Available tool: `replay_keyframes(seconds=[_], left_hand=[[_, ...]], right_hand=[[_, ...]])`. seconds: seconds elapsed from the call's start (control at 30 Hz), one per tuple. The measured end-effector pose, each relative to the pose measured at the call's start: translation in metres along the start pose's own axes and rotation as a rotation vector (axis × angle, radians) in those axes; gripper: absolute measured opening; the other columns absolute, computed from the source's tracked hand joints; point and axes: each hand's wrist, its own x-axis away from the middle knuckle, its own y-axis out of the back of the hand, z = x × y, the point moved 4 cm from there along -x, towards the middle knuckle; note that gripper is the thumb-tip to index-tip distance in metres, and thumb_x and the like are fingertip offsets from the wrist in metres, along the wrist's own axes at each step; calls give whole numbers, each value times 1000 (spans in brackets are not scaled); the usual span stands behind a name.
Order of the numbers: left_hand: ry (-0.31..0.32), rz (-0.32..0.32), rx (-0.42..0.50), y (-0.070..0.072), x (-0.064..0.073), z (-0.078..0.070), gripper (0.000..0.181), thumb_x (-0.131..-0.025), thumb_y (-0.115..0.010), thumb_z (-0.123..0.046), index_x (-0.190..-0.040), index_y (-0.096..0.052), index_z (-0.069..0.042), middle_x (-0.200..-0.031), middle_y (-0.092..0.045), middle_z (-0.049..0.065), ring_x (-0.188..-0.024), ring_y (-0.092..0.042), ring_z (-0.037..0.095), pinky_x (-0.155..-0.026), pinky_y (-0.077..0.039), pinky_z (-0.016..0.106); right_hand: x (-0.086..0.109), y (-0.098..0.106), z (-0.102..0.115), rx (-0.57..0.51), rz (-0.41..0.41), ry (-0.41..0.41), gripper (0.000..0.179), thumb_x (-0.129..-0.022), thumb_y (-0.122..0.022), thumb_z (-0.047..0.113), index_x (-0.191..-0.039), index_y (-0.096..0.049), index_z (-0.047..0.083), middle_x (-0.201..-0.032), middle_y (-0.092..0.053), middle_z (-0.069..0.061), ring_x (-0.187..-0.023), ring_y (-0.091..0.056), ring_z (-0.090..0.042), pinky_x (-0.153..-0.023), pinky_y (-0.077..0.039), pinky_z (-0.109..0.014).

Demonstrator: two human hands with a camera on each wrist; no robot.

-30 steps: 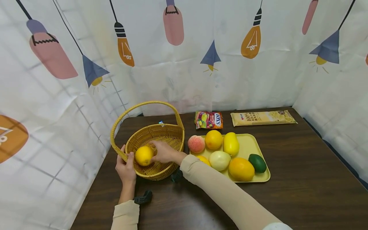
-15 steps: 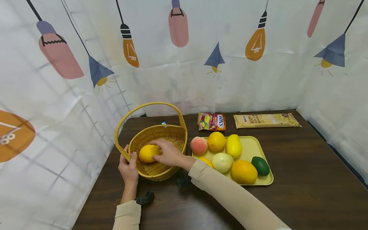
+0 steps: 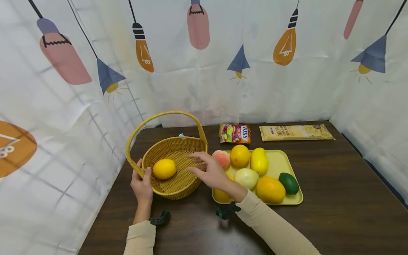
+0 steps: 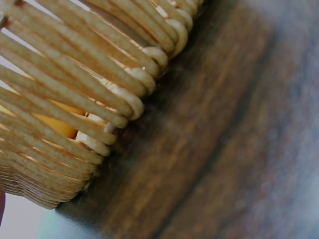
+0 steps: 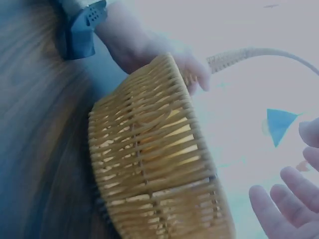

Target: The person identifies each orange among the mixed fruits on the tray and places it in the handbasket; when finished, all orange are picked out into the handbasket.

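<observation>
Lemon: a yellow lemon, plump and oval, smooth-skinned and evenly bright; it lies on its side on the basket floor, near the left wall.
Basket: a golden woven basket, rounded, with a tall arched handle; it stands near the left edge of the dark table.
Left hand: the left hand grips the basket rim at the handle's foot.
Right hand: the right hand, fingers parted and slightly bent, holds nothing at the basket's right side; the right wrist view shows its fingertips apart from the weave.
Tray: a pale yellow tray, right of the basket, with a peach at its far left corner, an orange along its far edge and a dark green fruit at its near right corner.
Table's far edge: a red candy packet and, toward the far right corner, a long cream packet.
</observation>
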Motion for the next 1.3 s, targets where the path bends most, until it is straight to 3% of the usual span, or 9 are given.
replay_keyframes(seconds=[0.13,0.27,0.43,0.57,0.77,1.0,1.1,1.3], left_hand=[[-6,1,0,0,-1,-1,46,-98,-58,-16,-142,-51,-7,-88,-55,-8,-87,-54,6,-78,-44,11],[-6,5,1,-2,-3,-1,46,-97,-58,-15,-142,-52,-7,-85,-54,-9,-85,-54,7,-77,-44,11],[-6,11,4,-2,-4,-1,46,-97,-58,-13,-142,-51,-7,-85,-54,-7,-86,-54,8,-77,-44,11],[6,2,7,-1,-3,0,46,-97,-58,-16,-142,-52,-8,-88,-56,-8,-90,-55,8,-78,-44,11],[2,13,0,-2,-1,0,47,-98,-58,-21,-142,-51,-9,-88,-57,-10,-90,-55,7,-80,-43,11],[-2,15,1,-2,-2,2,47,-98,-58,-21,-143,-51,-9,-88,-55,-9,-90,-54,7,-80,-43,11],[-11,10,-4,-1,-1,2,46,-98,-59,-20,-142,-52,-8,-86,-55,-10,-88,-54,6,-79,-44,11],[-9,2,-5,0,0,2,45,-97,-59,-14,-141,-52,-7,-85,-54,-11,-86,-54,6,-77,-44,11]], right_hand=[[16,16,-1,-11,-23,-10,36,-94,-67,14,-128,-61,9,-127,-59,-6,-111,-58,-24,-94,-50,-41],[30,37,-9,43,-34,-61,35,-93,-68,16,-127,-62,9,-127,-59,-8,-114,-58,-26,-99,-45,-48],[39,62,-23,84,-50,-154,38,-93,-68,24,-127,-63,9,-127,-62,-5,-112,-61,-24,-96,-48,-44],[42,76,-31,93,-3,-210,44,-94,-66,32,-131,-60,9,-129,-61,-4,-114,-60,-24,-96,-48,-42],[47,94,-35,143,109,-210,43,-94,-67,26,-131,-59,7,-126,-62,-11,-114,-58,-32,-96,-47,-46],[49,99,-31,148,164,-181,47,-91,-71,22,-132,-58,3,-127,-61,-16,-116,-55,-39,-97,-45,-51],[51,93,-28,154,228,-159,51,-89,-73,22,-133,-56,1,-131,-59,-17,-118,-55,-40,-98,-44,-53],[52,79,-30,291,367,-118,61,-85,-77,30,-136,-55,4,-137,-56,-10,-125,-51,-30,-105,-38,-50]])
